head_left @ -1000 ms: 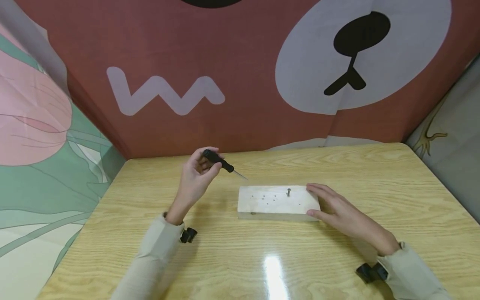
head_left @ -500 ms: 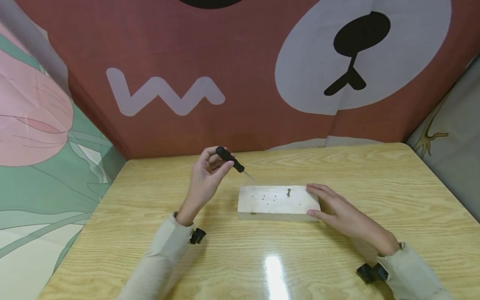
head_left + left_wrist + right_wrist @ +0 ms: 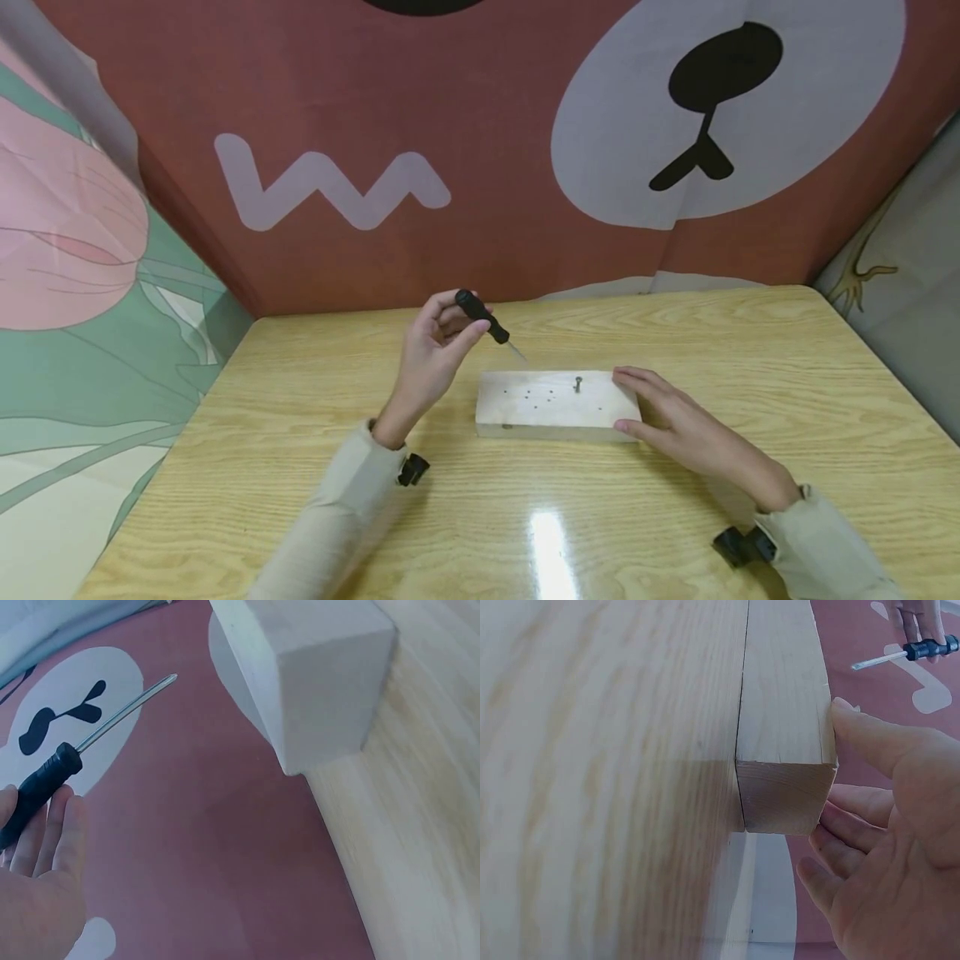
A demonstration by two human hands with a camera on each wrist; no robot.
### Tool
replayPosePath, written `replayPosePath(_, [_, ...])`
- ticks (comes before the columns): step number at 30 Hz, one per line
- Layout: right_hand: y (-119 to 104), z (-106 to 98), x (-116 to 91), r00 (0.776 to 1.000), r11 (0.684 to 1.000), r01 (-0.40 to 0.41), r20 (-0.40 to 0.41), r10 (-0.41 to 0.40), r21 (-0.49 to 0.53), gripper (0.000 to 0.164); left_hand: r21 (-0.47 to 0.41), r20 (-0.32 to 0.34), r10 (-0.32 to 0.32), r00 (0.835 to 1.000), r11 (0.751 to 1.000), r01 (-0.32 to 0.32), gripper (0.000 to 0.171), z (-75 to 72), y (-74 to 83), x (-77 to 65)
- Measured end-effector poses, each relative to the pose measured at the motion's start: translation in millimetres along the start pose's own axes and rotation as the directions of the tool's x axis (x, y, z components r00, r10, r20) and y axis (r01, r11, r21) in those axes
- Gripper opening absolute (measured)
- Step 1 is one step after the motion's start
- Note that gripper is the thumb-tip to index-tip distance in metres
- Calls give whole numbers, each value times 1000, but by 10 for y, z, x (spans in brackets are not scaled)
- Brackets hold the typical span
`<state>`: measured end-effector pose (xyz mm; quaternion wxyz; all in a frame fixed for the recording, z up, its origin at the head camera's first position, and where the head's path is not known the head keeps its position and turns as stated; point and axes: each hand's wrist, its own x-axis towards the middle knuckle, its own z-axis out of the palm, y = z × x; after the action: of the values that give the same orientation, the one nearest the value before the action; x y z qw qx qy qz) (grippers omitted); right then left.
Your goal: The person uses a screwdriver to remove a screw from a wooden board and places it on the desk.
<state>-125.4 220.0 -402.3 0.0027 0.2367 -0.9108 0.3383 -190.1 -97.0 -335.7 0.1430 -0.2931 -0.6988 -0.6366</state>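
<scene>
My left hand pinches a black-handled screwdriver between thumb and fingers. Its bare metal shaft slants down to the right, and the tip is in the air above the far left part of a pale wooden block. In the left wrist view the screwdriver points away from the block, apart from it. A screw stands upright in the block's top, right of several small holes. At the block's right end, my right hand grips it, thumb on the near edge and fingers on the far edge.
The block lies on a wood-grain table. A reddish cloth backdrop with a cartoon face rises behind the table's far edge. Printed cloths hang at both sides. A black wrist camera sits on the left sleeve, another on the right.
My left hand has moved rightward with the screwdriver, bringing its tip over from left of the block towards its far edge. The right hand, block and screw have stayed put.
</scene>
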Motion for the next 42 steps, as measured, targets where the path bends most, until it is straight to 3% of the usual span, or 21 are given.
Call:
replayPosePath(13, [-18,-12,3,1000,1000,2,2,-2,3,64,-61,26,21,999,998,-19,33,256,37,68])
replayPosePath(27, [-25,-17,8,1000,1000,-9,21,9,-18,61,-53,91,1,996,999,4,39,549,93,100])
replayPosePath(42, [-17,-15,8,1000,1000,-3,21,3,-18,61,-24,119,-13,993,1000,16,38,664,104,130])
